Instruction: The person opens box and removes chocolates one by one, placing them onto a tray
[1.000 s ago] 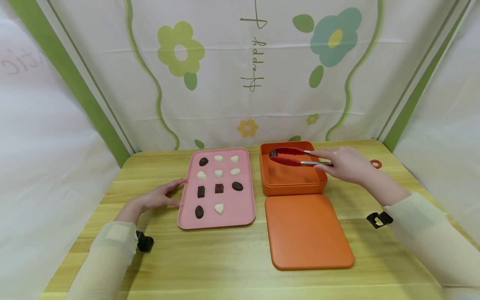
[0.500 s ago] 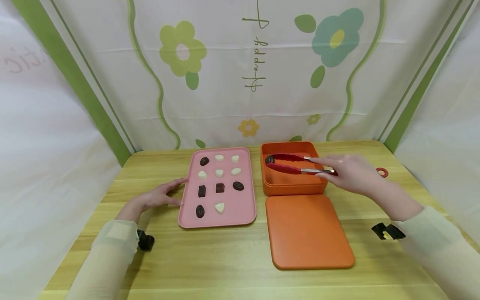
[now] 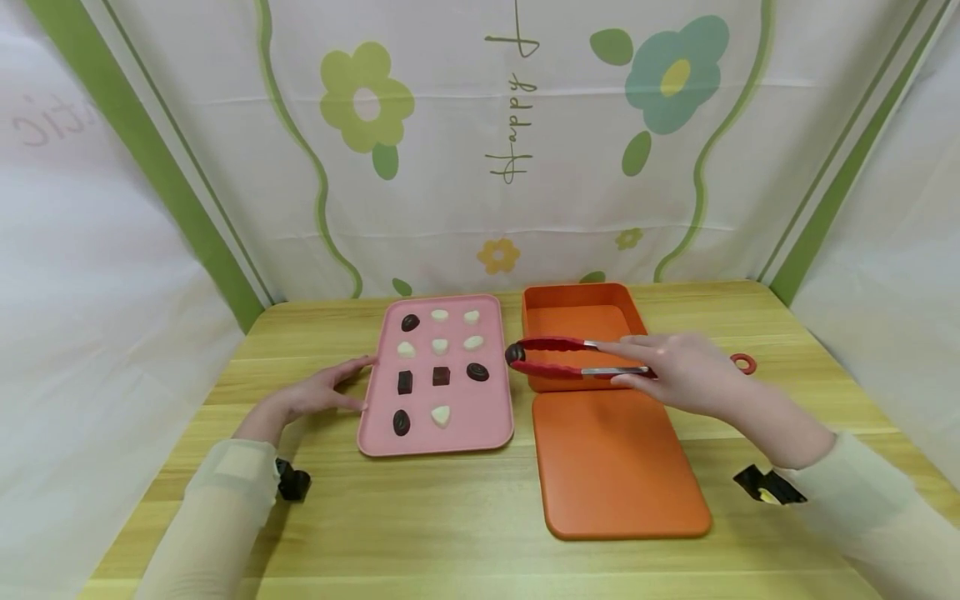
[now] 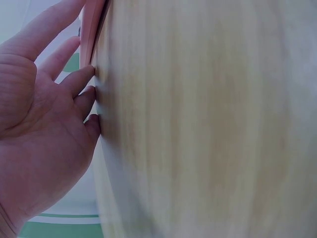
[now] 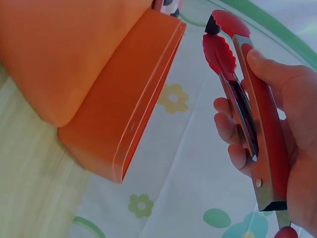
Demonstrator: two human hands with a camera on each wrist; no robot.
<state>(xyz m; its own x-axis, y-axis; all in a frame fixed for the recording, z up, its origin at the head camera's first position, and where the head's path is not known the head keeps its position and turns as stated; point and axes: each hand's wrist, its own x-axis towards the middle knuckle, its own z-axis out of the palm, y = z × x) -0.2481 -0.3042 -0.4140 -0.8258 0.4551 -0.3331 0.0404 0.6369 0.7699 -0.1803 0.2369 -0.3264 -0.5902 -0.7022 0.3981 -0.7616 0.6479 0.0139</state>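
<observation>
My right hand (image 3: pixel 693 372) grips red-tipped tongs (image 3: pixel 555 369), fingers and thumb wrapped round their arms in the right wrist view. Between the tong tips sits a dark chocolate (image 3: pixel 515 354), held above the gap where the pink tray (image 3: pixel 480 433) and the orange box (image 3: pixel 551 385) stand side by side. On the tray lie white and dark chocolates in rows, such as a dark square one (image 3: pixel 441 376) and a white one (image 3: pixel 440 416). My left hand (image 3: pixel 318 395) touches the tray's left edge with its fingertips, thumb and fingers spread; the left wrist view shows its palm.
An orange lid (image 3: pixel 622 467) lies flat in front of the box. All of it rests on a wooden table (image 3: pixel 450 533). A white floral cloth (image 3: pixel 450 208) hangs behind the table, with further cloth at both sides.
The right hand has carried the tongs and the dark chocolate out from over the box, leftward and nearer, to the tray's right edge. The left hand stays at the tray.
</observation>
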